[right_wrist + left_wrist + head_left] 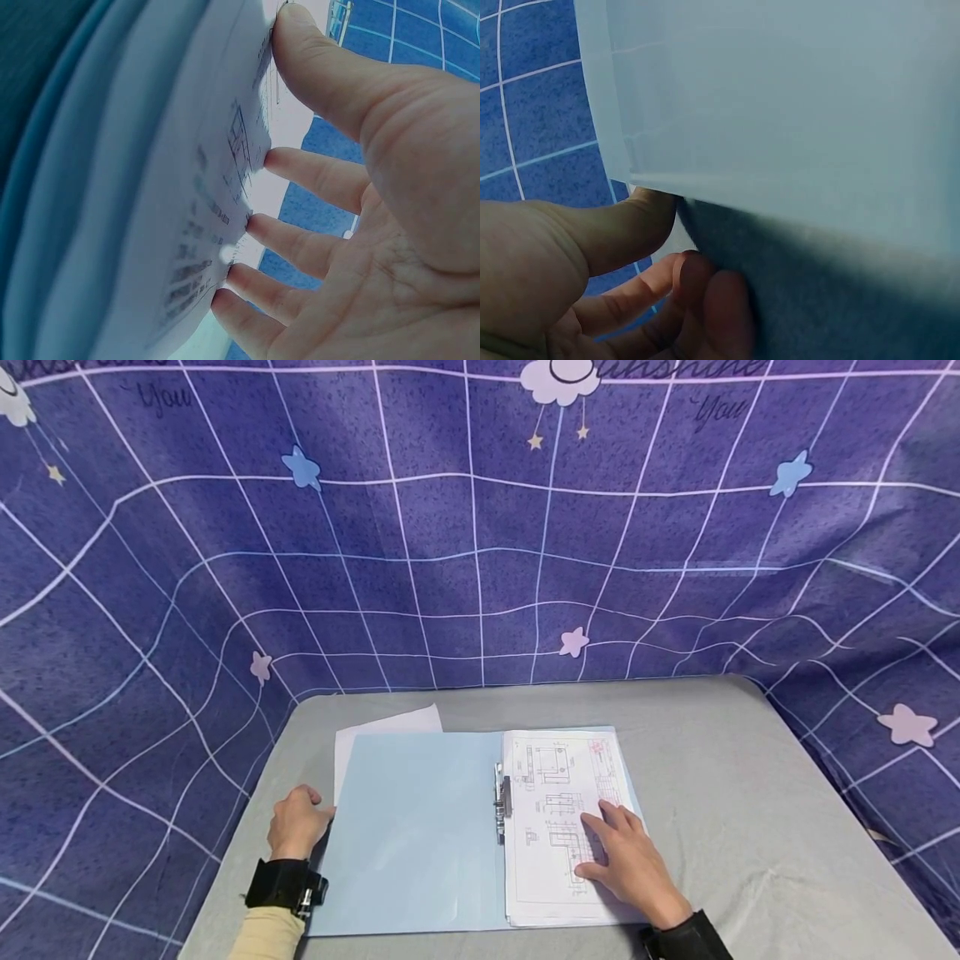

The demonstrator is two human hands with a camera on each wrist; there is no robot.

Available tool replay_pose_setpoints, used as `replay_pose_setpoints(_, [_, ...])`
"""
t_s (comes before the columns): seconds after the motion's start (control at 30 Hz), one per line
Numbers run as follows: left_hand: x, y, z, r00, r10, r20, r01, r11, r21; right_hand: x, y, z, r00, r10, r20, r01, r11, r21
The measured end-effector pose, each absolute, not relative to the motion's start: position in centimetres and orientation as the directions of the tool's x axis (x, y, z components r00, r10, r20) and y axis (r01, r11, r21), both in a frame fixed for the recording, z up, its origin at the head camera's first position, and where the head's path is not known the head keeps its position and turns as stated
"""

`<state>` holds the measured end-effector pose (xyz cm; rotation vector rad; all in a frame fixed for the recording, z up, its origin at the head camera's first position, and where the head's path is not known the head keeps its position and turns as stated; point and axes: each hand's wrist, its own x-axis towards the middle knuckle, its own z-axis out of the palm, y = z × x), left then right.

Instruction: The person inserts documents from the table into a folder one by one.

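Observation:
A light blue folder (420, 835) lies spread out on the table, its bare cover to the left. Sheets with technical drawings (536, 885) are stacked on its right half, beside a metal clip (501, 810) at the spine. At the cover's left edge is my left hand (295, 827). In the left wrist view its thumb tip disappears behind the cover's edge (780, 172), and the other fingers curl just below. My right hand (630, 864) rests spread fingertips and thumb on the top sheet; the right wrist view shows the fingers (300, 244) against the paper.
A white sheet (390, 723) sticks out from beneath the folder at the upper left. Grey cloth (735, 793) covers the table. Blue-purple curtain (450, 527) with a white grid and stars hangs behind and on both sides.

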<state>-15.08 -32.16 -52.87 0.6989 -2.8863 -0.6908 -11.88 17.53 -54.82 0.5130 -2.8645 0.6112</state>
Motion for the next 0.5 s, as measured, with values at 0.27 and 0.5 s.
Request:
replay_pose_setpoints(0.27, [-15.26,-31.65,-52.83,-0.886,-0.464,-0.007,-0.415,0.785,0.46,-11.94,17.59,-55.09,-0.925,-0.288,0.249,-0.365,0.859,-0.358])
replay_pose_setpoints(0.5, [-15.2,-31.66,-52.83,-0.886,-0.464,0.003,-0.403,0.772,0.492,-11.97,17.55,-55.13,-0.923,-0.29,0.253,-0.368,0.857,-0.361])
